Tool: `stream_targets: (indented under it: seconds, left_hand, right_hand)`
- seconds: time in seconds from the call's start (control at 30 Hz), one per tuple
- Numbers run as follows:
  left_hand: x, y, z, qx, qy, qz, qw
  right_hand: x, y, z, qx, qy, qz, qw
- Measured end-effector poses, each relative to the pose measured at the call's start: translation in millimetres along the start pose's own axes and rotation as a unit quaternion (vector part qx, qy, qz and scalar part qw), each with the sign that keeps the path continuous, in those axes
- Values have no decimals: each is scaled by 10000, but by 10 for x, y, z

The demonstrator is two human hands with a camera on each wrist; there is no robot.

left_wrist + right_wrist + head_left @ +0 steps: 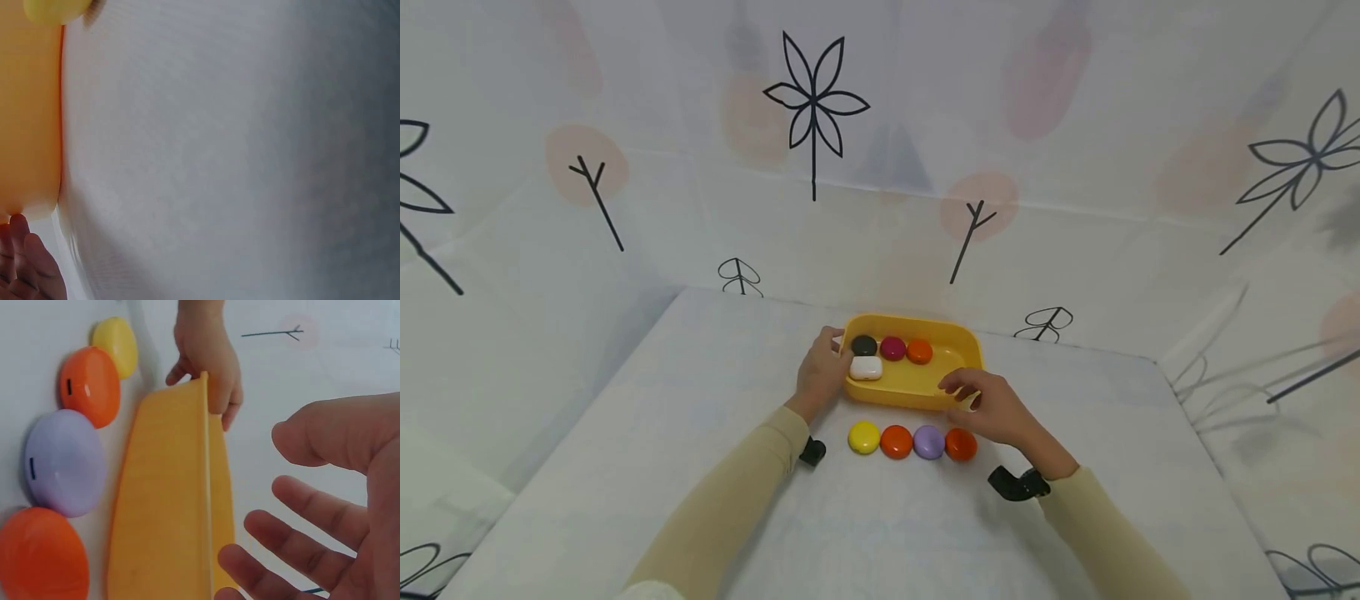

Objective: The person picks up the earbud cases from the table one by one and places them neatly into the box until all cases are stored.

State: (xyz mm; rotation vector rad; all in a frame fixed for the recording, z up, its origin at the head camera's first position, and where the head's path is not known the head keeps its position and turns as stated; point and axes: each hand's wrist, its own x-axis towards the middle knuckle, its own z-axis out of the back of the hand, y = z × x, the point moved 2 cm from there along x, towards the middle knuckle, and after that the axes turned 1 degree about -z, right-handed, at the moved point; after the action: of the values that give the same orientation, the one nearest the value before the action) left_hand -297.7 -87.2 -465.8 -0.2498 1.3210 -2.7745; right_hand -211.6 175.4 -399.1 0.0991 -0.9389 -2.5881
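At the left end of a yellow tray (981, 354), my left hand (822, 371) grips the rim. My right hand (996, 408) hovers over the tray's front right corner, holding nothing; in the right wrist view its fingers (300, 540) are spread and loosely bent. Inside the tray are a black disc (864, 345), a magenta disc (892, 348), an orange disc (920, 352) and a white rounded block (867, 368). In front of it lie a yellow disc (864, 437), a red-orange disc (896, 442), a lavender disc (928, 442) and another red-orange disc (961, 445).
A pale cloth covers the table (880, 533). Behind and beside it hangs a light fabric backdrop (880, 242) printed with flowers and twigs. Each wrist carries a black camera strap, the right one (1018, 485) in plain sight. Small dark slots mark some discs' sides.
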Motion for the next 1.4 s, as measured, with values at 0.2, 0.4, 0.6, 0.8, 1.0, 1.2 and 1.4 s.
stream_targets:
  seconds: [0.2, 0.4, 0.6, 0.8, 1.0, 1.2, 1.4]
  left_hand:
    - [-8, -10, 4, -56, 46, -12, 10000]
    - [-10, 1, 3, -92, 45, 9, 9999]
    - [-3, 4, 6, -183, 118, 72, 9997]
    - [-5, 2, 1, -136, 113, 103, 9998]
    - [27, 5, 2, -58, 89, 35, 9999]
    - [99, 12, 3, -76, 158, 8, 9998]
    - [164, 25, 7, -119, 174, -101, 9997]
  right_hand:
    - [126, 3, 20, 178, -316, -93, 9993]
    - [293, -43, 3, 373, -622, -153, 9972]
    - [493, -159, -59, 618, -803, -496, 9936]
    - [678, -261, -126, 714, -876, -688, 9912]
    - [848, -306, -189, 778, -932, -836, 9891]
    - [989, -374, -256, 830, -1015, -785, 9883]
    - [1078, -387, -290, 455, -913, -1124, 9884]
